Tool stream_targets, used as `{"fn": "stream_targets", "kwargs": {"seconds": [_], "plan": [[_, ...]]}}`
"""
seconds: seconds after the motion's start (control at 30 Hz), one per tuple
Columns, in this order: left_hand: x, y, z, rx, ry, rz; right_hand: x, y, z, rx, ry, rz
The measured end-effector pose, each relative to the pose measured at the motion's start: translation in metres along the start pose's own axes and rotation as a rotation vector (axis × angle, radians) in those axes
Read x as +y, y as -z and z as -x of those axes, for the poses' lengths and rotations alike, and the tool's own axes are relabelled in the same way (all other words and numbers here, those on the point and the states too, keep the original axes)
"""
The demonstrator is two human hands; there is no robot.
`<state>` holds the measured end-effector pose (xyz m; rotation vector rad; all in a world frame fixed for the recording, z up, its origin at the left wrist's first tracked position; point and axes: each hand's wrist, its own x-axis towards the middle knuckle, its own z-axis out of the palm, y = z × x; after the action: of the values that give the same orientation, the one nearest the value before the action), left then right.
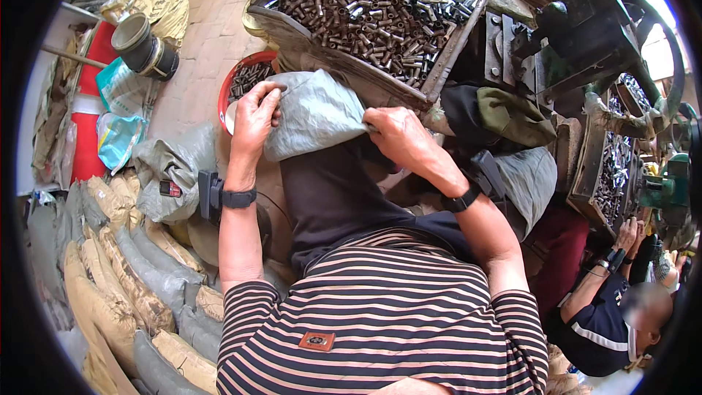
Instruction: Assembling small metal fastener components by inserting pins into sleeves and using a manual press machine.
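A pale blue-grey cloth [314,113], wrinkled like sacking, is spread over my raised knee. My right hand [398,132] pinches its right-hand corner and draws the fabric taut. At the opposite edge, my left hand [254,113] is closed, with thumb and fingertips pinched at the cloth's upper left side. Just beyond that hand stands a red bucket [224,91] holding short metal tubes [251,79], partly hidden by the hand and cloth.
Ahead, a wooden bin [329,47] is heaped with short metal tubes. A dark machine [570,36] stands at right. Filled sacks [139,278] lie at left, near a grey bag [172,183] and a dark container [150,51]. A co-worker [607,307] works at far right.
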<state>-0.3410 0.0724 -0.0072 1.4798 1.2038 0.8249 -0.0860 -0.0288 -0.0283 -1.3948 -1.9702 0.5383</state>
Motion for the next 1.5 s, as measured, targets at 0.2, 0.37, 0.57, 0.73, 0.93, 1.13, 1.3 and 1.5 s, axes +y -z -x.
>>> {"fn": "stream_targets", "kwargs": {"seconds": [0.2,0.37,0.57,0.73,0.93,1.13,1.3,1.5], "plan": [[0.008,-0.028,-0.031,-0.034,-0.301,-0.349,-0.011,0.028,0.028,-0.121,-0.109,-0.016],[0.015,-0.052,-0.033,-0.232,-0.525,-0.736,-0.014,0.035,0.047,-0.256,-0.132,-0.069],[0.03,-0.071,-0.011,-0.403,-0.39,-1.222,-0.029,0.059,0.053,-0.378,-0.142,-0.067],[0.034,-0.076,-0.007,-0.462,-0.379,-1.135,-0.027,0.08,0.055,-0.261,-0.31,-0.22],[-0.002,-0.056,-0.035,-0.245,-0.425,-0.624,0.002,0.096,0.05,-0.061,-0.343,-0.162],[0.031,-0.097,-0.06,-0.245,0.053,0.166,0.031,0.095,0.033,-0.021,-0.436,-0.12],[0.05,-0.131,-0.087,-0.06,-0.638,-0.54,0.049,0.093,0.018,0.099,-0.394,-0.115],[0.049,-0.166,-0.104,-0.068,-0.763,-0.884,0.082,0.084,-0.014,0.382,-0.169,0.156]]}}
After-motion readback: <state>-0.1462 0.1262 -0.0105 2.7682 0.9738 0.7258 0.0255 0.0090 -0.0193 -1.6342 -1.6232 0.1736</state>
